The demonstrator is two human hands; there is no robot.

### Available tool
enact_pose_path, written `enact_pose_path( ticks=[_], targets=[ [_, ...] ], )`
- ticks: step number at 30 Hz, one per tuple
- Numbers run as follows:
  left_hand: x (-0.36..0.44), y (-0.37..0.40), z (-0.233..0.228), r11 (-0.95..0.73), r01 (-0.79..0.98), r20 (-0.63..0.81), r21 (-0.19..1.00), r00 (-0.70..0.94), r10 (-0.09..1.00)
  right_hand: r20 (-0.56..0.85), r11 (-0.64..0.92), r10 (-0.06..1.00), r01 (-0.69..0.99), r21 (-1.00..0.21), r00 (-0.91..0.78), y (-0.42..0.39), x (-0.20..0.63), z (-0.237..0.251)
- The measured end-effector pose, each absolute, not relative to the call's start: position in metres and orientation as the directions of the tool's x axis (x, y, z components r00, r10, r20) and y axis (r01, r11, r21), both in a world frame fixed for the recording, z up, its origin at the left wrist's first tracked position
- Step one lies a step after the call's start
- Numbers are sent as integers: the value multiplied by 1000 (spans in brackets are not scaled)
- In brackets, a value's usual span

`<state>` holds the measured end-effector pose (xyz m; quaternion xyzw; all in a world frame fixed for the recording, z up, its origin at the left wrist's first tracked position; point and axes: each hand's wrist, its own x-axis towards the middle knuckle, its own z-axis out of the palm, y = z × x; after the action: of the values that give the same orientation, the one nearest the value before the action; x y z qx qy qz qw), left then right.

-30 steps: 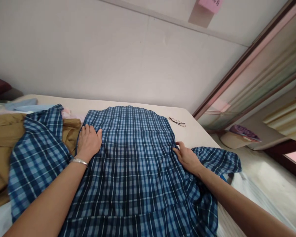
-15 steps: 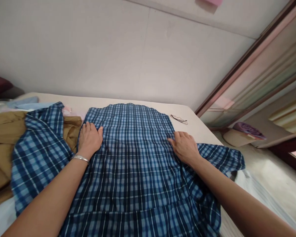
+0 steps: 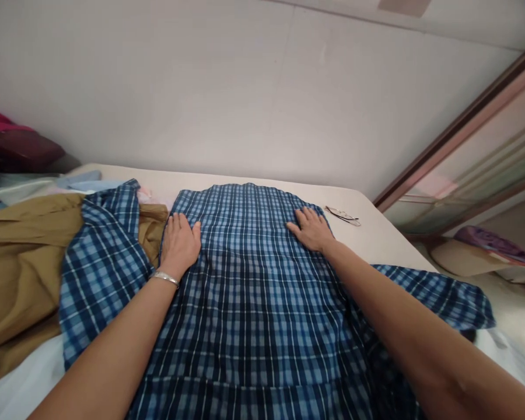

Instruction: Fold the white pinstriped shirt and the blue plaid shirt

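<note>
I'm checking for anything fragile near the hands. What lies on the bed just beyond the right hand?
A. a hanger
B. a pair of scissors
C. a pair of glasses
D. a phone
C: thin-framed glasses lie on the bare bed, past the right hand pressed flat on the plaid shirt.

Count on bed: 1 blue plaid shirt (image 3: 249, 291), 1 tan garment (image 3: 21, 274), 1 pair of glasses (image 3: 343, 215), 1 bracelet (image 3: 165, 279), 2 hands flat on the shirt: left hand (image 3: 180, 245), right hand (image 3: 311, 228).

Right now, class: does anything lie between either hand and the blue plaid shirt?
Nothing visible does. The left hand and right hand both lie flat, palms down, directly on the blue plaid shirt.
</note>
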<state>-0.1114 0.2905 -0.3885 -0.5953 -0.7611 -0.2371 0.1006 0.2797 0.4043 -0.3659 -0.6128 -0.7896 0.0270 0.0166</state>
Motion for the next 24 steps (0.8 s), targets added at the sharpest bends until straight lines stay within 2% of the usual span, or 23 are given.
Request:
enact_pose_path(
  ticks=[2, 3, 6, 7, 9, 11, 12, 13, 14, 16, 18, 21, 24],
  targets=[
    [-110, 289, -388, 181, 952, 428, 246, -274, 861, -2, 322, 946, 943, -81, -323, 405, 271, -368],
    [-110, 289, -387, 181, 950, 424, 254, -277, 862, -14, 296, 954, 951, -89, -299, 406, 268, -368],
    [-109, 289, -385, 177, 936, 429, 303, -300, 852, -60, 67, 996, 994, -85, -73, 410, 254, -363],
    [-109, 290, -385, 174, 931, 434, 321, -307, 847, -58, 46, 997, 995, -85, -51, 408, 244, -360],
    [-110, 291, -386, 171, 923, 441, 344, -319, 839, -22, 198, 979, 976, -94, -201, 397, 216, -357],
    [-111, 291, -387, 166, 924, 442, 345, -316, 840, 33, 498, 867, 861, -103, -498, 380, 186, -358],
    [-111, 291, -388, 166, 925, 439, 341, -313, 842, 36, 595, 803, 796, -109, -595, 372, 173, -360],
    [-111, 291, -389, 166, 927, 436, 337, -310, 845, 26, 629, 775, 769, -115, -631, 363, 163, -360],
    [-110, 291, -390, 165, 928, 431, 333, -306, 849, 1, 608, 791, 785, -120, -612, 355, 158, -359],
    [-110, 290, -391, 169, 929, 420, 329, -304, 855, -52, 461, 882, 880, -112, -469, 332, 161, -351],
    [-111, 291, -391, 174, 926, 408, 336, -309, 859, -53, 386, 918, 916, -112, -393, 292, 175, -338],
    [-114, 295, -384, 187, 910, 351, 370, -323, 879, -5, 545, 831, 816, -194, -557, 196, 201, -323],
    [-114, 289, -365, 179, 907, 240, 382, -284, 929, -87, 541, 807, 791, -288, -584, 105, 217, -330]
  ],
)
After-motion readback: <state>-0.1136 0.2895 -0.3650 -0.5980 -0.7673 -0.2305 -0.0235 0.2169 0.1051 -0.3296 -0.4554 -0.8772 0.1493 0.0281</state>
